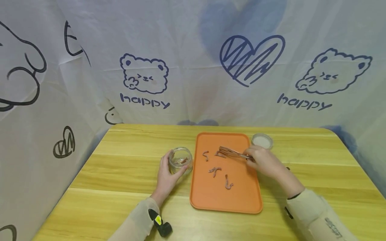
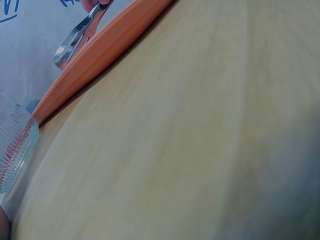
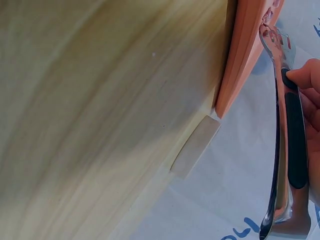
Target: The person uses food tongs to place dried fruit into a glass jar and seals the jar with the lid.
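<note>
My left hand (image 1: pixel 165 179) holds a clear glass jar (image 1: pixel 175 166) by its sides, fingers and thumb round it. A few brownish bits lie inside the jar. On the orange tray (image 1: pixel 226 202), right beside the jar, lie several small, curled brownish-pink strips (image 1: pixel 228 183). With my right hand (image 1: pixel 265 161) I grip metal tongs (image 3: pixel 297 135) with dark handle pads. Their tips are over the tray's far half, right at one strip (image 1: pixel 220 154). In the left wrist view the jar's ribbed wall (image 2: pixel 19 145) shows at the left edge.
A round, pale lid (image 1: pixel 262 141) lies past the tray's far right corner. The wooden table (image 1: pixel 120 177) meets a printed white cloth (image 1: pixel 193 83) at the back and sides. A black strap device (image 1: pixel 159 222) sits on my left sleeve.
</note>
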Available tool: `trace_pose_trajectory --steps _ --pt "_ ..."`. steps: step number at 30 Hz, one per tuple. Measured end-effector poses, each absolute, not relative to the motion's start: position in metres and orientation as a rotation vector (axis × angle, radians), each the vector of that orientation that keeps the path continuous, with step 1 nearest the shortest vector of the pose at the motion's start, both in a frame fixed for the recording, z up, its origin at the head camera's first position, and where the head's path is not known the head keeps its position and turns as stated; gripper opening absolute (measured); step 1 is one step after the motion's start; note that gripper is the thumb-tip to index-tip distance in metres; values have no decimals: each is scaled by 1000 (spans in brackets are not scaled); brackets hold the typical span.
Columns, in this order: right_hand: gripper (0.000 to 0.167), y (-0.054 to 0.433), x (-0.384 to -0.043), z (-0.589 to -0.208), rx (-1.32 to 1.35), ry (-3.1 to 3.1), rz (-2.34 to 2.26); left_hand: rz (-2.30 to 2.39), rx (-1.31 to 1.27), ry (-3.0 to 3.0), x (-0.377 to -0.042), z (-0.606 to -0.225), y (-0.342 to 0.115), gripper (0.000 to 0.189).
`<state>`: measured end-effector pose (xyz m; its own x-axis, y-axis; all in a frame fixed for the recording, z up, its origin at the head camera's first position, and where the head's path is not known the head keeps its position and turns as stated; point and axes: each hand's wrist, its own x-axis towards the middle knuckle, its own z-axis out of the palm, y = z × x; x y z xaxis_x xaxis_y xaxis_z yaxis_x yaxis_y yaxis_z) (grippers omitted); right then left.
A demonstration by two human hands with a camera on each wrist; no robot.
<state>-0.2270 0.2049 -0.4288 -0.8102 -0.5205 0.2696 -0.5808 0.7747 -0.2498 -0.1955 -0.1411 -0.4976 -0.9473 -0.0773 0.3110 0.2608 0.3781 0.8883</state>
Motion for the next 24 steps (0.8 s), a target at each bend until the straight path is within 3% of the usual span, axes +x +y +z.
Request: trace_pose_trajectory --steps 7,18,24 --pt "13 205 -224 -430 869 -2768 489 -1646 -158 -2338 -185 -478 -134 80" --pt "15 194 -219 -418 932 -2646 443 -1625 -161 -2323 -196 -499 -139 81" --pt "19 180 -214 -407 973 -2591 408 -1650 -161 -2300 -187 -480 -134 78"
